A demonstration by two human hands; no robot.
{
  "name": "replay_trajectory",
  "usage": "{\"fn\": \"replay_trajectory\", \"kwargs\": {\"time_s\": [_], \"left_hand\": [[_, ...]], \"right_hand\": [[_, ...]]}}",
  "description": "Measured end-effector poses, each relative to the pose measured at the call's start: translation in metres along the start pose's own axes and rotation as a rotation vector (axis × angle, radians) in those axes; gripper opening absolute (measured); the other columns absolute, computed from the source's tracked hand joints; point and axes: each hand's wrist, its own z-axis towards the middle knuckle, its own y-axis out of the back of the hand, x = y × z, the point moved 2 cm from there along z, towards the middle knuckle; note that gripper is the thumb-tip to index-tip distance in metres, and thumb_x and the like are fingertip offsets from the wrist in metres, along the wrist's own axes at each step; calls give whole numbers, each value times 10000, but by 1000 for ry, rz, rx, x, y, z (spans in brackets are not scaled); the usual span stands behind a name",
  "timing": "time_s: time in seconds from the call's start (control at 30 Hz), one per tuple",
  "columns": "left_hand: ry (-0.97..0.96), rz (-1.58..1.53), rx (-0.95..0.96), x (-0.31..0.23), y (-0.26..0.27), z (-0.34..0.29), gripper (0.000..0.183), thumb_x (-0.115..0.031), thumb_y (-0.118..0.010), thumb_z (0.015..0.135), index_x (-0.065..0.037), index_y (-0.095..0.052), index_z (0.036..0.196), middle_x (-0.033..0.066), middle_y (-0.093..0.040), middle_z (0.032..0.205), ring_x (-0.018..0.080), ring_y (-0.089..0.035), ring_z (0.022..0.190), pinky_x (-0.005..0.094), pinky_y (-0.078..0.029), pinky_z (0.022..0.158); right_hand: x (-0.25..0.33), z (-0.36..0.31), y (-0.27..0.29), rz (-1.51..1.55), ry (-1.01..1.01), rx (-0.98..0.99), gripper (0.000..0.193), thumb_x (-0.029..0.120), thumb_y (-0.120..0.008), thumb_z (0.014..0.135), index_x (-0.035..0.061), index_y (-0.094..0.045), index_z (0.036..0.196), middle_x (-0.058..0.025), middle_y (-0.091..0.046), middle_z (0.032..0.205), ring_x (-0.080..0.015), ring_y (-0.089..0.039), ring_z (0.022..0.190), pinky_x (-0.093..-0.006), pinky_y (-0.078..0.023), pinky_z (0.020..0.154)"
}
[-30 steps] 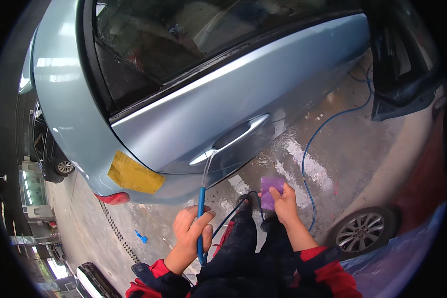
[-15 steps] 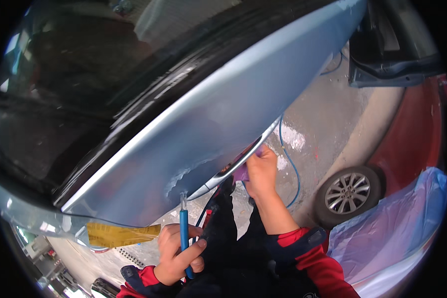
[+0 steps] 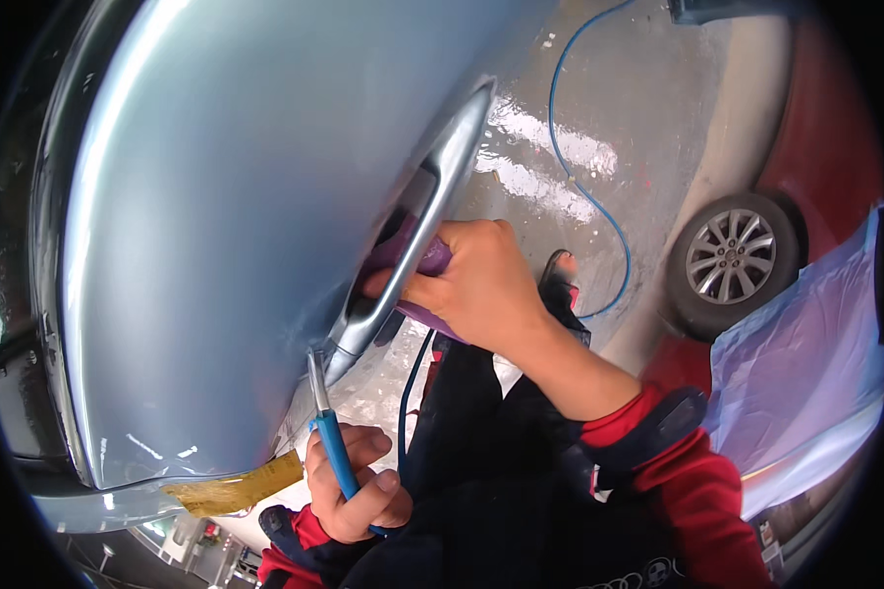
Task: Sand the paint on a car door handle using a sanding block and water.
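Note:
In front of me is a silver-blue car door [image 3: 206,245] with a long silver door handle [image 3: 432,211]. My left hand [image 3: 352,491] is closed around a blue-handled tool with a slim metal tip [image 3: 332,442]. Its tip points up at the near end of the door handle; whether it touches the paint I cannot tell. My right hand [image 3: 486,285] grips a purple cloth [image 3: 403,257], and its fingers reach behind the handle into the recess. Part of the cloth is hidden by the handle and the fingers.
Yellow-brown masking tape [image 3: 236,488] is stuck along the door's lower left edge. A blue hose [image 3: 614,221] curves across the floor. To the right stands a red car with a wheel [image 3: 732,260] and a translucent plastic sheet [image 3: 805,363] over it.
My view has turned and come closer to the door handle. My right hand has brought the purple cloth into the handle recess. The left hand still holds the blue-handled tool near the handle's end.

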Motion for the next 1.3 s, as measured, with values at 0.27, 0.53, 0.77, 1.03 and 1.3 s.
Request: {"fn": "replay_trajectory", "kwargs": {"time_s": [0.27,0.53,0.77,1.03,1.3], "left_hand": [[-17,22,-4,1,-6,1,213,-192,-438,1095,-114,-598,1211,205,-625,936,299,-659,770,411,-527,692],[38,69,0,-6,-11,4,199,-213,-441,1124,-103,-592,1190,204,-634,950,285,-676,795,386,-543,699],[37,47,-115,0,-10,2,262,-295,-438,1139,-105,-596,1227,201,-633,959,293,-665,833,416,-537,761],[66,64,-139,-6,-14,2,239,-283,-451,1125,-132,-577,1261,204,-618,985,295,-655,850,400,-541,751],[90,71,-138,-13,2,-15,235,-54,-618,938,-94,-622,1169,177,-652,1008,325,-699,809,425,-548,700]], "right_hand": [[-3,11,-13,756,-151,-65,182,122,-901,850,-10,-825,949,-52,-780,756,-68,-702,664,-276,-530,589],[4,12,6,129,24,18,192,128,-878,882,16,-834,1032,-34,-790,791,-105,-710,661,-296,-560,623],[-15,-4,-19,371,-26,-6,271,261,-915,863,27,-846,982,-109,-806,803,-110,-733,679,-310,-564,618],[-12,-5,-21,402,-96,-51,324,293,-928,844,-3,-830,934,-97,-772,728,-115,-695,601,-320,-517,570],[-56,-34,21,481,-134,-260,253,135,-854,915,-7,-772,1108,-48,-789,916,-94,-721,846,-284,-563,772]]}}
